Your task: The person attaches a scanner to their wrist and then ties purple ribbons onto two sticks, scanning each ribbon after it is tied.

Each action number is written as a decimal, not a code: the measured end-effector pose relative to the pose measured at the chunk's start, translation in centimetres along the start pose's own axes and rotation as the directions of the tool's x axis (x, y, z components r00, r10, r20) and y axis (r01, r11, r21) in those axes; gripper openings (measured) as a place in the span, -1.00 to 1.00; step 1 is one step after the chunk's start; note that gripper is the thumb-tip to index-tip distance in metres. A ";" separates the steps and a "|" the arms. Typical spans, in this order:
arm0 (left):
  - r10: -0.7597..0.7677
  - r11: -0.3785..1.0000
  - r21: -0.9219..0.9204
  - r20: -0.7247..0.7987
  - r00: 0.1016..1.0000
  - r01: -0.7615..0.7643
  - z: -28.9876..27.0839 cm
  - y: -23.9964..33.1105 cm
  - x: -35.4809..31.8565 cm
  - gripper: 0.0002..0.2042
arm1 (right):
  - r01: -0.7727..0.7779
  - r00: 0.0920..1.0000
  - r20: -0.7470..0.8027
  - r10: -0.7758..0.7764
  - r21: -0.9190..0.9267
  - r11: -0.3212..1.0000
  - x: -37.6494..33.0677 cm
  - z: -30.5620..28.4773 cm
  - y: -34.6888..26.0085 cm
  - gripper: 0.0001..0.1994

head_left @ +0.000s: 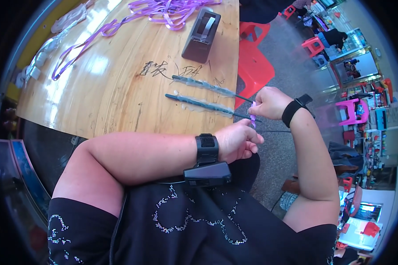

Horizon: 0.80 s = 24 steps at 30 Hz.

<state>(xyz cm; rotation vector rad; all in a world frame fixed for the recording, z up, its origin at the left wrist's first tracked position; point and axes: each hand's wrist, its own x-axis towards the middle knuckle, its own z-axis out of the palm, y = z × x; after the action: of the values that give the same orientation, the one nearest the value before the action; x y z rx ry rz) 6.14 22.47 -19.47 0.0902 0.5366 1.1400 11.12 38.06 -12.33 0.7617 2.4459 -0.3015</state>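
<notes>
Just past the table's right edge, my right hand (272, 104) pinches a short piece of purple ribbon (253, 117). Below it my left hand (239, 140) has its thumb and index finger closed at the ribbon's lower end, the other fingers curled. Two thin dark green rods, an upper rod (203, 85) and a lower rod (199, 104), lie side by side on the table with clear plastic film or tape around them. Their thin ends reach over the edge to my hands. Exactly how the ribbon meets the rods is hidden by my fingers.
On the wooden table (119, 92) stand a black tape dispenser (199, 49) and a heap of purple ribbons (172, 13); clear plastic (37, 59) lies at the far left. A red plastic stool (257, 66) is beside the table's right edge. Shelves with goods and a pink stool (354, 111) are farther right.
</notes>
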 end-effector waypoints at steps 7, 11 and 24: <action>0.000 0.999 0.035 0.068 0.998 -0.002 -0.7 0.1 0.2 -0.31 | 0.131 0.877 -0.463 0.126 0.484 0.865 -0.9 2.5 3.9 -0.67; -0.012 0.999 0.051 0.058 0.998 0.009 -0.4 0.1 0.2 -0.38 | 0.102 0.895 -0.260 0.361 0.910 0.402 -3.4 6.4 7.5 -0.79; -0.013 0.999 0.039 0.038 0.999 0.012 0.1 0.4 -0.3 -0.52 | 0.021 0.907 -0.321 -0.272 0.680 -0.733 1.7 15.6 2.5 -0.67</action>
<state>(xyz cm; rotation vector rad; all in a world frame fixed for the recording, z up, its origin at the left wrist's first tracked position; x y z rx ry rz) 5.77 22.44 -19.17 0.1417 0.5249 1.1136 18.29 35.19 -26.19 0.5446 0.8969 -3.2107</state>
